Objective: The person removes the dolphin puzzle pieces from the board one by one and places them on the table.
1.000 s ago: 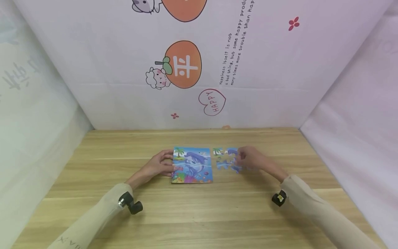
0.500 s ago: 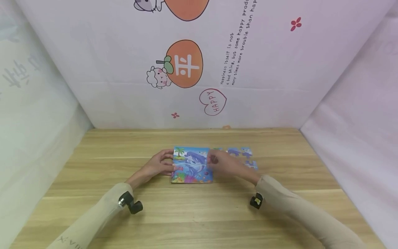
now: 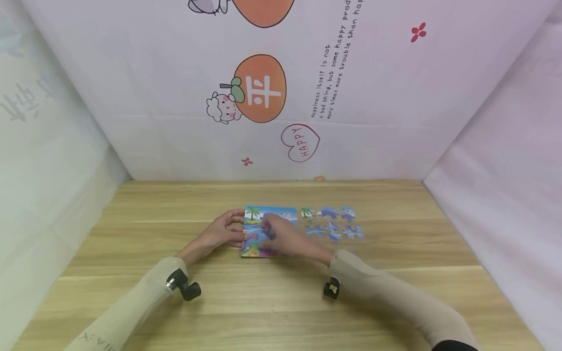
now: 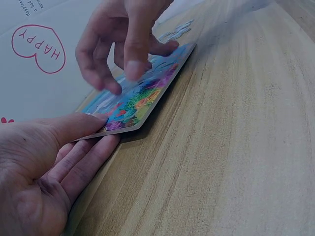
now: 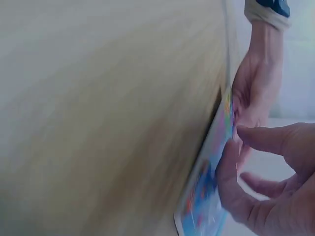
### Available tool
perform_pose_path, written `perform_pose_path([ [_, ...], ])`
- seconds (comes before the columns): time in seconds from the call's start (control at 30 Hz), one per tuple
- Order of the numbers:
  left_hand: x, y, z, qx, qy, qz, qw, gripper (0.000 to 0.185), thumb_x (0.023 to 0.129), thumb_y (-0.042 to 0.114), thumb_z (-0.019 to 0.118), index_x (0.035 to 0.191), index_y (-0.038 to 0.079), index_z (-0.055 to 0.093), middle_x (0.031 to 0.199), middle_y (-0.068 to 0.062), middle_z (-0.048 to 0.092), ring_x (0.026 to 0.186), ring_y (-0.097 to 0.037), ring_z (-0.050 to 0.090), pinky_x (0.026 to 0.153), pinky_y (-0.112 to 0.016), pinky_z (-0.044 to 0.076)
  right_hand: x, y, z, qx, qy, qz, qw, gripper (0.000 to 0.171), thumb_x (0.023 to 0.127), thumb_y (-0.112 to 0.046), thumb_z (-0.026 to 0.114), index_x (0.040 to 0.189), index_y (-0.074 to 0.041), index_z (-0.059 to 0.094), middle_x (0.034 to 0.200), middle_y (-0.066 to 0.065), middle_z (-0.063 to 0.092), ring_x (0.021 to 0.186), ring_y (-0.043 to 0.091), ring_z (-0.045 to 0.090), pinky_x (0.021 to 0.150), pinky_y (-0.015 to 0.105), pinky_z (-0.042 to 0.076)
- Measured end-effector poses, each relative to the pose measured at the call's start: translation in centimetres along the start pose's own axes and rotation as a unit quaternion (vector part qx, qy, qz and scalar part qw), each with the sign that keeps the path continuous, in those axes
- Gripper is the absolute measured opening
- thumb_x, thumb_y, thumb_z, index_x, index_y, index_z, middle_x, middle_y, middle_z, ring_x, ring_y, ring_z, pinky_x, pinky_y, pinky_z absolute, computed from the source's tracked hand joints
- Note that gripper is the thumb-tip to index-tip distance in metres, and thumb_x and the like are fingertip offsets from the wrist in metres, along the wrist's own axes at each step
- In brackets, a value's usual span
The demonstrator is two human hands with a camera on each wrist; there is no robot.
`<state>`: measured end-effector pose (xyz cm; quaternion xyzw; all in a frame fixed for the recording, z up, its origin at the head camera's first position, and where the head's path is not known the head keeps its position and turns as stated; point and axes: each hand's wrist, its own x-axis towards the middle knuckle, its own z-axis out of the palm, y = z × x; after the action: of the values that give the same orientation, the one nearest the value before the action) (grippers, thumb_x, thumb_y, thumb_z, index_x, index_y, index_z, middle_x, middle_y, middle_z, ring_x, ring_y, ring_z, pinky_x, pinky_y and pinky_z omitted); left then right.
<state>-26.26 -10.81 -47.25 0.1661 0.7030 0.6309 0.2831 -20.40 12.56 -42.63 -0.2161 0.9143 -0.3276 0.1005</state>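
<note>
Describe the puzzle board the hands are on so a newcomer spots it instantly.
On the wooden table, look mid-table below the red HAPPY heart. The puzzle board is the solid sea-scene rectangle under both hands; the loose pieces beside it on the right lie separate, with gaps.

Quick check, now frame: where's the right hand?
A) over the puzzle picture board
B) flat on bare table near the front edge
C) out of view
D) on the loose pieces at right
A: the right hand hovers over the puzzle board, left of the loose pieces; the left hand holds the board's left edge.
</note>
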Motion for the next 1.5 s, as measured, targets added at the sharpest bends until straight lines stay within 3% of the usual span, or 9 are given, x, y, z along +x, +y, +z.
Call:
perform_pose_path([
  [0.2, 0.0, 0.0, 0.1, 0.001, -0.004, 0.001, 1.0, 0.079, 0.086, 0.001, 0.07, 0.151, 0.01, 0.027, 0.144, -0.022, 0.039, 0.106, -0.022, 0.065, 0.085, -0.04, 0.063, 0.1, -0.9, 1.6, -0.024, 0.038, 0.015, 0.999, 0.043, 0.08, -0.025, 0.082, 0.11, -0.003, 0.06, 0.108, 0.009, 0.059, 0.094, 0.021, 0.056, 0.082, 0.031, 0.054],
  [0.47, -0.1, -0.3, 0.3, -0.008, -0.007, -0.006, 0.9999, 0.079, 0.086, 0.003, 0.072, 0.151, 0.013, 0.028, 0.144, -0.02, 0.039, 0.107, -0.023, 0.065, 0.086, -0.042, 0.063, 0.3, -0.5, 1.9, -0.011, 0.018, 0.04, 0.999, 0.037, 0.079, -0.025, 0.082, 0.103, -0.004, 0.063, 0.105, 0.007, 0.061, 0.09, 0.018, 0.056, 0.079, 0.03, 0.052],
  [0.83, 0.3, -0.3, 0.0, 0.0, -0.025, -0.005, 0.9997, 0.069, 0.094, 0.01, 0.065, 0.151, 0.011, 0.026, 0.146, -0.02, 0.036, 0.105, -0.02, 0.065, 0.086, -0.041, 0.063, 0.3, -0.1, 1.3, -0.008, 0.017, 0.019, 1.0, 0.028, 0.081, -0.022, 0.081, 0.083, -0.005, 0.06, 0.082, 0.002, 0.051, 0.072, 0.013, 0.042, 0.058, 0.019, 0.033],
  [0.93, 0.4, -0.3, -0.1, 0.002, -0.023, -0.008, 0.9997, 0.069, 0.093, 0.008, 0.065, 0.151, 0.012, 0.027, 0.146, -0.02, 0.036, 0.106, -0.02, 0.065, 0.087, -0.041, 0.063, 0.3, 0.1, 1.2, 0.037, 0.003, 0.022, 0.999, 0.026, 0.083, -0.019, 0.078, 0.082, -0.003, 0.058, 0.084, 0.004, 0.05, 0.067, 0.012, 0.044, 0.055, 0.018, 0.037],
  [1.03, 0.4, -0.3, -0.1, 0.006, -0.021, -0.007, 0.9997, 0.071, 0.092, 0.008, 0.066, 0.151, 0.012, 0.027, 0.146, -0.02, 0.035, 0.106, -0.02, 0.064, 0.087, -0.041, 0.063, 0.3, 0.4, 1.1, 0.105, -0.02, 0.036, 0.994, 0.022, 0.088, -0.015, 0.073, 0.086, -0.001, 0.056, 0.092, 0.006, 0.049, 0.066, 0.011, 0.049, 0.055, 0.018, 0.052],
  [1.13, 0.3, -0.2, 0.0, 0.007, -0.016, -0.008, 0.9998, 0.071, 0.092, 0.007, 0.067, 0.151, 0.012, 0.027, 0.146, -0.019, 0.036, 0.106, -0.019, 0.064, 0.087, -0.041, 0.063, 0.1, 0.6, 0.8, 0.165, -0.032, 0.051, 0.984, 0.017, 0.092, -0.013, 0.068, 0.092, 0.0, 0.057, 0.1, 0.009, 0.05, 0.074, 0.018, 0.06, 0.059, 0.028, 0.063],
  [1.23, 0.3, -0.1, 0.0, 0.006, -0.013, -0.009, 0.9999, 0.072, 0.092, 0.006, 0.067, 0.151, 0.013, 0.027, 0.146, -0.019, 0.037, 0.106, -0.02, 0.065, 0.086, -0.041, 0.063, -0.1, 0.5, 0.6, 0.203, -0.022, 0.068, 0.977, 0.015, 0.093, -0.014, 0.067, 0.094, -0.002, 0.058, 0.101, 0.008, 0.054, 0.083, 0.026, 0.064, 0.062, 0.035, 0.065],
  [1.37, 0.3, 0.0, 0.0, 0.005, -0.009, -0.009, 0.9999, 0.071, 0.092, 0.007, 0.067, 0.151, 0.013, 0.028, 0.145, -0.019, 0.037, 0.106, -0.02, 0.065, 0.086, -0.04, 0.063, -0.2, 0.6, 0.5, 0.222, -0.001, 0.075, 0.972, 0.019, 0.093, -0.017, 0.068, 0.089, -0.003, 0.056, 0.092, 0.006, 0.056, 0.08, 0.026, 0.065, 0.06, 0.036, 0.065],
  [1.5, 0.2, 0.1, -0.1, 0.007, -0.009, -0.011, 0.9999, 0.07, 0.092, 0.008, 0.067, 0.151, 0.012, 0.027, 0.144, -0.019, 0.038, 0.104, -0.02, 0.065, 0.085, -0.039, 0.063, -0.2, 1.0, 0.8, 0.198, 0.02, 0.056, 0.978, 0.02, 0.092, -0.019, 0.069, 0.086, -0.004, 0.057, 0.082, 0.003, 0.057, 0.066, 0.018, 0.06, 0.053, 0.029, 0.061],
])
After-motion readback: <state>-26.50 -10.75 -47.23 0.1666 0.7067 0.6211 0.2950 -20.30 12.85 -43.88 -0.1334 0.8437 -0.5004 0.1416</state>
